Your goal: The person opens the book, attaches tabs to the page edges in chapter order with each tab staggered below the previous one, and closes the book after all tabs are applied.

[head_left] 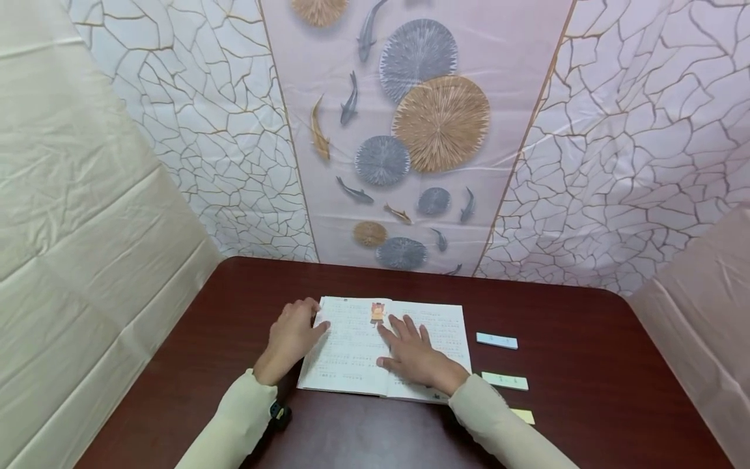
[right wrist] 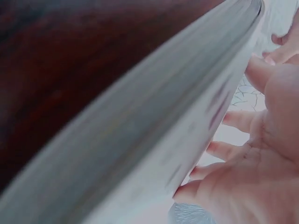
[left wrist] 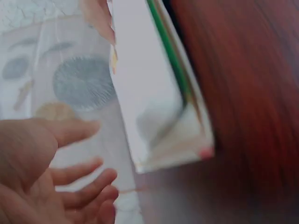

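An open book lies flat on the table, with lines of print and a small orange picture near the top of its left page. My left hand is at the book's left edge, thumb over the page and fingers loosely bent; the left wrist view shows this hand with nothing between its fingers. Across the right page and the middle fold, my right hand rests palm down with fingers spread. In the right wrist view, fingertips of the right hand touch the page beside the thick page block.
To the right of the book lie a blue strip, a green strip and a yellow strip, the last partly behind my right sleeve. A dark device is at my left wrist. Patterned cloth hangs behind the dark red table.
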`<state>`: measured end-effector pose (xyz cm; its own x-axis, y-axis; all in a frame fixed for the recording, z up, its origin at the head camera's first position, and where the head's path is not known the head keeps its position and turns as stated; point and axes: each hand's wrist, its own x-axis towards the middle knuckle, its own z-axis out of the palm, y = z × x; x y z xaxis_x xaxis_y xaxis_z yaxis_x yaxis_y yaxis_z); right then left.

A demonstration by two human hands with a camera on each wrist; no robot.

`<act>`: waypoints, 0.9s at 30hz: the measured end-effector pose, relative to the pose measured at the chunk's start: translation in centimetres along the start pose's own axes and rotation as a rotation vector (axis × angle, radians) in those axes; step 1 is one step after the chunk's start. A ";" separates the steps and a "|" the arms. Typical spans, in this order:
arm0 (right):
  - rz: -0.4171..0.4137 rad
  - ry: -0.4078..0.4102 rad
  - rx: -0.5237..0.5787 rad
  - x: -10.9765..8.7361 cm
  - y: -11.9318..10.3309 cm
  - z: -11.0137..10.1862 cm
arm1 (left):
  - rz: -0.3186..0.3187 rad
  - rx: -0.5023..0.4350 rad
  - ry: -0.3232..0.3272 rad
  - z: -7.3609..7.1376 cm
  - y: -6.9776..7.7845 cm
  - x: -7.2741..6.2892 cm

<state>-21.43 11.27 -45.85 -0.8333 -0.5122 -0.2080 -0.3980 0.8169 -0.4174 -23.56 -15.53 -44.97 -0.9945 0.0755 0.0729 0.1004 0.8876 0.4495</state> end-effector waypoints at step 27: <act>-0.050 0.048 0.042 -0.1 0.8 -0.8 | 0.169 -0.005 -0.258 4.5 6.1 -2.6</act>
<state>-21.99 12.17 -45.50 -0.8303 -0.5384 -0.1439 -0.4241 0.7780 -0.4635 -20.53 -8.28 -46.40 -0.9386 0.3352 -0.0817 0.2642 0.8506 0.4545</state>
